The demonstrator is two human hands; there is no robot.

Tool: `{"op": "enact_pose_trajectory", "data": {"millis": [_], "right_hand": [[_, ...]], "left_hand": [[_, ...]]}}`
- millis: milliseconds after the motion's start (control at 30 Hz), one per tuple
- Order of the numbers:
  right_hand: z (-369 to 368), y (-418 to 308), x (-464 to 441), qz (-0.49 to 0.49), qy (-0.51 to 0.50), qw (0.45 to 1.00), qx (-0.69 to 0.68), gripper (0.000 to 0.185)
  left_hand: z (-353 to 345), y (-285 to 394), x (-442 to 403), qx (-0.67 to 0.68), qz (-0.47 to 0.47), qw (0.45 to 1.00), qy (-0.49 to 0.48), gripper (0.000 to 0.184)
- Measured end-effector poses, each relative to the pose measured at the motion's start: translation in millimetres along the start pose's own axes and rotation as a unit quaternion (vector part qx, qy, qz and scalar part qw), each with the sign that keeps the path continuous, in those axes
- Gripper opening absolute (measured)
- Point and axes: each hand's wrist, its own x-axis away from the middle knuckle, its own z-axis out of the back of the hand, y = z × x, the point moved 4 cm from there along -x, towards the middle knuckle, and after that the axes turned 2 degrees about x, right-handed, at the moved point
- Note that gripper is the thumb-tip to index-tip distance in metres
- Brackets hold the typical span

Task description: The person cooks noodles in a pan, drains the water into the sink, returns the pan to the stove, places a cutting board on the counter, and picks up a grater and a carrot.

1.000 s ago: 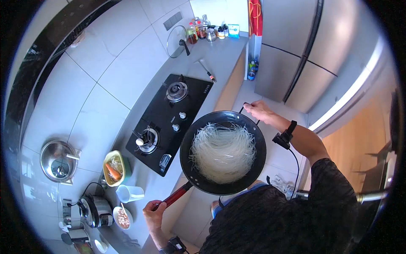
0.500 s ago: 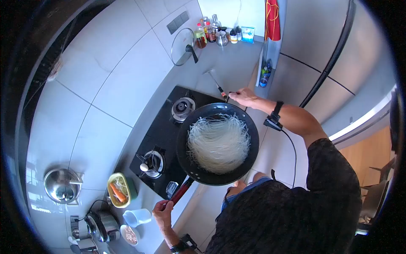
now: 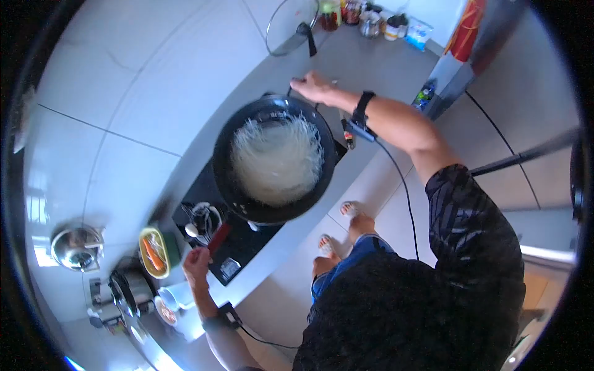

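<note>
A large black wok [image 3: 226, 191] holds a heap of thin white rice noodles [image 3: 278, 161], with a dark bare strip at its far side. My left hand [image 3: 197, 264] is closed round the end of the wok's long red handle [image 3: 218, 238]. On the far side, the fingers of my right hand [image 3: 312, 86] are closed on the small side handle [image 3: 289, 91]. Held between both hands, the wok is over the black gas stove [image 3: 253, 238] and hides much of it. Whether its base touches the burner cannot be seen.
A glass lid [image 3: 272, 46] leans on the tiled wall near bottles and jars [image 3: 370, 25]. A tool with an orange-and-black handle [image 3: 348, 133] lies right of the wok. A tub with a carrot [image 3: 153, 252], a plastic jug [image 3: 176, 295] and a bowl [image 3: 165, 311] stand left.
The wok has moved from the counter's front edge back over the stove, with both hands still on its handles. The view has also shifted.
</note>
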Motion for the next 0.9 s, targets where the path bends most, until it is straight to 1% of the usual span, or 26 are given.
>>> {"op": "enact_pose_trajectory", "data": {"millis": [33,67,100,133,167,200,267,300,400,433,533,633,733,767,833,867,900], "right_hand": [[10,-15,16,-0.013,-0.024,1.0,0.014,0.076],[6,-18,15,0.003,0.051,0.998,0.022,0.072],[14,-33,30,-0.005,0.021,0.999,0.035,0.072],[13,-41,35,-0.003,0.023,0.999,0.032,0.073],[13,-39,32,-0.01,0.059,0.997,0.046,0.072],[13,-40,36,-0.011,0.094,0.993,0.064,0.072],[23,-62,66,0.006,0.076,0.997,0.031,0.071],[3,-35,22,-0.005,0.052,0.999,0.005,0.07],[-3,-31,10,-0.029,0.067,0.997,0.027,0.062],[-4,-32,7,-0.022,0.044,0.998,0.029,0.067],[-3,-35,6,-0.02,0.03,0.999,0.018,0.065],[-6,-34,5,-0.002,0.082,0.996,0.024,0.063],[-7,-40,7,-0.002,0.07,0.997,0.031,0.062],[-8,-40,3,-0.005,0.045,0.998,0.031,0.062],[-8,-43,10,-0.028,0.02,0.999,0.024,0.062],[-10,-39,4,-0.037,0.011,0.999,0.016,0.062],[-10,-40,3,-0.028,0.028,0.999,0.023,0.062]], "left_hand": [[4,1,7,-0.002,0.009,1.0,-0.012,0.022],[7,-2,3,0.0,0.018,0.999,-0.031,0.023],[9,-3,11,-0.003,0.013,1.0,-0.024,0.023],[13,-3,16,-0.009,0.003,1.0,-0.017,0.023],[22,-1,6,-0.014,-0.002,0.999,-0.037,0.026],[28,1,10,-0.018,0.0,0.999,-0.036,0.027],[48,11,26,-0.021,-0.002,0.999,-0.032,0.029],[30,12,-16,-0.031,0.02,0.999,-0.03,0.03],[29,17,-32,-0.016,0.021,0.999,-0.037,0.029],[31,20,-36,-0.024,0.031,0.998,-0.041,0.027],[33,19,-44,-0.025,0.035,0.998,-0.039,0.027],[40,21,-47,-0.026,0.028,0.997,-0.06,0.027],[49,21,-42,-0.034,0.055,0.995,-0.075,0.029],[48,20,-44,-0.036,0.062,0.994,-0.078,0.03],[49,26,-47,-0.044,0.087,0.99,-0.097,0.031],[45,30,-58,-0.064,0.082,0.989,-0.106,0.03],[46,32,-60,-0.08,0.078,0.987,-0.113,0.029]]}}
